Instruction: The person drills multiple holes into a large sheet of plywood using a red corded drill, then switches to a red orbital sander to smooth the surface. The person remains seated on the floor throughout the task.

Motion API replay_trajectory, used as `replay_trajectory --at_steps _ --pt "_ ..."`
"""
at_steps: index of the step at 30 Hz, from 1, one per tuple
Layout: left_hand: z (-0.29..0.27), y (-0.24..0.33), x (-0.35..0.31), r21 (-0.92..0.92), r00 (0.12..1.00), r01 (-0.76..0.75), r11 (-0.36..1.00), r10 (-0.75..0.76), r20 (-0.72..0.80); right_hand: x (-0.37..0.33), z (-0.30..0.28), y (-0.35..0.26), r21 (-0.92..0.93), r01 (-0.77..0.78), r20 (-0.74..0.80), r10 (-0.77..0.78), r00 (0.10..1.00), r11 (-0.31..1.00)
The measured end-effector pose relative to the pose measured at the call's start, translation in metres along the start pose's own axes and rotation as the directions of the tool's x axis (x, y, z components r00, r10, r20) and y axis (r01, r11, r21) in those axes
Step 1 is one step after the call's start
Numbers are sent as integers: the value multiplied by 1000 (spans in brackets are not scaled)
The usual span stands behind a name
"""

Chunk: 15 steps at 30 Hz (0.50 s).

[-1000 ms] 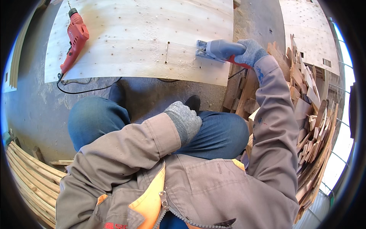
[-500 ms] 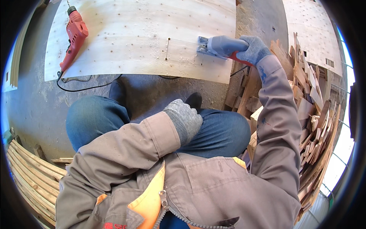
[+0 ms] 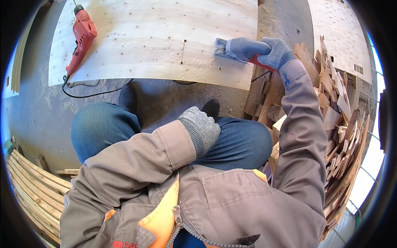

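My gloved right hand (image 3: 275, 53) is wrapped around the handle of a grey and red jigsaw (image 3: 245, 48). Its metal base plate lies on a pale plywood sheet (image 3: 136, 49), close to the sheet's right edge. A thin cut line with a small hole at each end shows in the wood left of the jigsaw. Across my lap, my gloved left hand (image 3: 202, 128) rests on my right thigh, its fingers curled into a loose fist. A red power drill (image 3: 82, 39) with a bit in its chuck lies on the sheet's left part.
Scrap wood (image 3: 337, 136) is heaped along the right side. Beyond it lies another holed plywood sheet (image 3: 339, 33). Long wooden boards (image 3: 37, 194) are stacked at the lower left. Black cord (image 3: 99, 95) runs from the drill past the sheet's near edge. Sawdust dots the sheet and floor.
The view has shifted very slightly. The jigsaw, both hands and the drill show no clear movement over the sheet.
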<state>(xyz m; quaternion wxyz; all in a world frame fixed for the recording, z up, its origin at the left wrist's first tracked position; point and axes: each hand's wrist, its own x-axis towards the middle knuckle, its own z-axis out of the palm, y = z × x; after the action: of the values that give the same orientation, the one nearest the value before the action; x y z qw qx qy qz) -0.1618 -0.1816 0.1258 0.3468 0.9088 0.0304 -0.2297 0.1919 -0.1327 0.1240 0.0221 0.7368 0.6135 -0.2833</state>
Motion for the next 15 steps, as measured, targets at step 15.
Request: replay_trajectory --at_steps 15 --pt "-2 1 -2 -3 1000 -15 1000 15 -3 1 0 -3 -8 -3 -22 3 1000 1000"
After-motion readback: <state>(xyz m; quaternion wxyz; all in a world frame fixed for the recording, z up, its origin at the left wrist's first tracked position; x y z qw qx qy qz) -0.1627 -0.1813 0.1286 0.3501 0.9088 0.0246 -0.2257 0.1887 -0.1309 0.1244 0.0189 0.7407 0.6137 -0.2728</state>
